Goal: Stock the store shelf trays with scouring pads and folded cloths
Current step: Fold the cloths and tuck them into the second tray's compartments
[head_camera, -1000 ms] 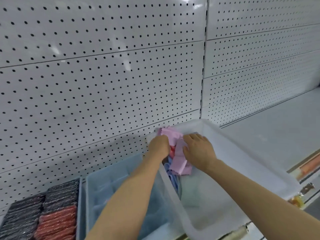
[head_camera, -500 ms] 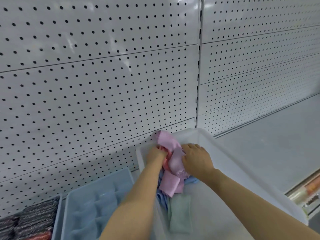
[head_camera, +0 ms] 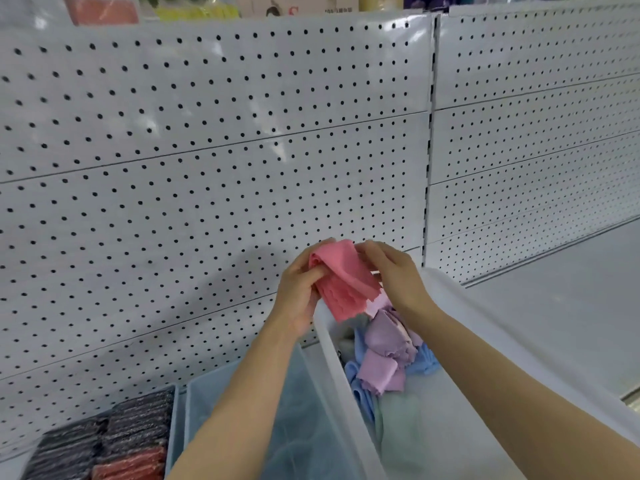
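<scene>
Centrally, both hands are holding a pink cloth above the far end of a white translucent bin. The left hand is gripping the cloth's left, bunched edge, with its thumb and fingers curling round the fabric. The right hand is pinching the cloth's upper right edge, its fingers bending over the top of the fabric. The cloth is hanging partly unfolded between the two hands, its scalloped lower hem dangling just over the bin's near-left wall.

Inside the bin, more cloths are lying in a loose heap: lilac cloths on top, blue cloths beneath and beside them, and a pale green cloth spreading toward the near end. None of these is touching either hand.

Left of the bin, and just beside it, a pale blue tray is sitting on the shelf; the left forearm is crossing above it, and its contents are too blurred to tell. Further left, a second tray is holding dark grey scouring pads in rows, with red scouring pads at its near edge.

Behind everything, a white pegboard wall is rising, and a bare white shelf surface is extending to the right. Packaged goods are showing, blurred, along the top edge.
</scene>
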`<state>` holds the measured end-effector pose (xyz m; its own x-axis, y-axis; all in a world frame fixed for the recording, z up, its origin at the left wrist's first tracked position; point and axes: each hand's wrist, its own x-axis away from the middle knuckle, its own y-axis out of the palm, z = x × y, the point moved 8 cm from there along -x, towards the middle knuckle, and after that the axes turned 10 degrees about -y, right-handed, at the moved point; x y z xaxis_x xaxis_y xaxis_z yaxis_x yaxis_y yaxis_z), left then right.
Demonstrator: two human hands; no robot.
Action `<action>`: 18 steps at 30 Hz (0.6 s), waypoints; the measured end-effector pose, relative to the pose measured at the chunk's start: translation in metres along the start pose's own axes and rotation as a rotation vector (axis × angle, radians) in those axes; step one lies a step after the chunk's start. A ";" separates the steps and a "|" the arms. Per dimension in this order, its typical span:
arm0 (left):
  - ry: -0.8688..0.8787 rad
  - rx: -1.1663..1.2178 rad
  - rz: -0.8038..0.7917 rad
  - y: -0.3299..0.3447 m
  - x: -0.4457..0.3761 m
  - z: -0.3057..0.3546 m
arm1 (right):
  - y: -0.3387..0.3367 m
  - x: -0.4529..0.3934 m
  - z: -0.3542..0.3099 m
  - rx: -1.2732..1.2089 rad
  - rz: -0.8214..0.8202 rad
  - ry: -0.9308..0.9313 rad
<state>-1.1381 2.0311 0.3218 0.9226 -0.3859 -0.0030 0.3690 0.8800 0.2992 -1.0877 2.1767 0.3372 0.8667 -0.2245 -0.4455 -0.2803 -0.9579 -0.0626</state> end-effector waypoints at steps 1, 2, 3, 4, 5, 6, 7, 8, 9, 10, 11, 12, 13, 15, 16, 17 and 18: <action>0.002 -0.018 0.002 -0.003 0.006 0.003 | 0.008 0.001 -0.005 -0.017 -0.032 0.012; 0.006 -0.038 0.001 -0.006 0.012 0.006 | 0.017 0.002 -0.010 -0.026 -0.073 0.015; 0.004 -0.057 0.004 -0.009 0.018 0.009 | 0.026 0.005 -0.015 -0.046 -0.117 0.016; -0.002 -0.069 0.012 -0.012 0.023 0.012 | 0.034 0.007 -0.017 -0.080 -0.148 0.023; -0.010 -0.079 0.027 -0.016 0.029 0.015 | 0.041 0.009 -0.020 -0.111 -0.163 0.023; -0.017 -0.084 0.041 -0.020 0.035 0.018 | 0.047 0.011 -0.023 -0.124 -0.161 0.012; -0.024 -0.081 0.051 -0.023 0.041 0.021 | 0.051 0.013 -0.026 -0.124 -0.149 -0.006; -0.034 -0.055 0.047 -0.027 0.047 0.023 | 0.055 0.015 -0.029 -0.131 -0.135 -0.016; -0.057 -0.006 0.031 -0.030 0.052 0.025 | 0.058 0.017 -0.029 -0.155 -0.115 -0.007; -0.094 0.046 0.016 -0.033 0.057 0.025 | 0.062 0.019 -0.028 -0.193 -0.096 0.018; -0.123 0.056 0.008 -0.038 0.063 0.027 | 0.066 0.021 -0.026 -0.231 -0.083 0.046; -0.137 0.010 0.012 -0.043 0.068 0.028 | 0.070 0.024 -0.024 -0.263 -0.077 0.068; -0.122 -0.105 0.028 -0.048 0.075 0.031 | 0.075 0.025 -0.024 -0.280 -0.078 0.081; -0.039 -0.379 0.095 -0.059 0.087 0.038 | 0.085 0.029 -0.027 -0.300 -0.103 0.084; -0.002 -0.442 0.153 -0.065 0.092 0.040 | 0.092 0.031 -0.028 -0.322 -0.134 0.093; 0.019 -0.435 0.206 -0.073 0.097 0.042 | 0.101 0.035 -0.028 -0.358 -0.186 0.123; 0.023 -0.387 0.244 -0.080 0.102 0.043 | 0.111 0.040 -0.027 -0.397 -0.252 0.172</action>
<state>-1.0782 1.9097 0.3385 0.9884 -0.1518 0.0004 0.1513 0.9848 -0.0849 -1.0735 2.0567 0.3366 0.9520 0.0283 -0.3049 0.0963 -0.9728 0.2107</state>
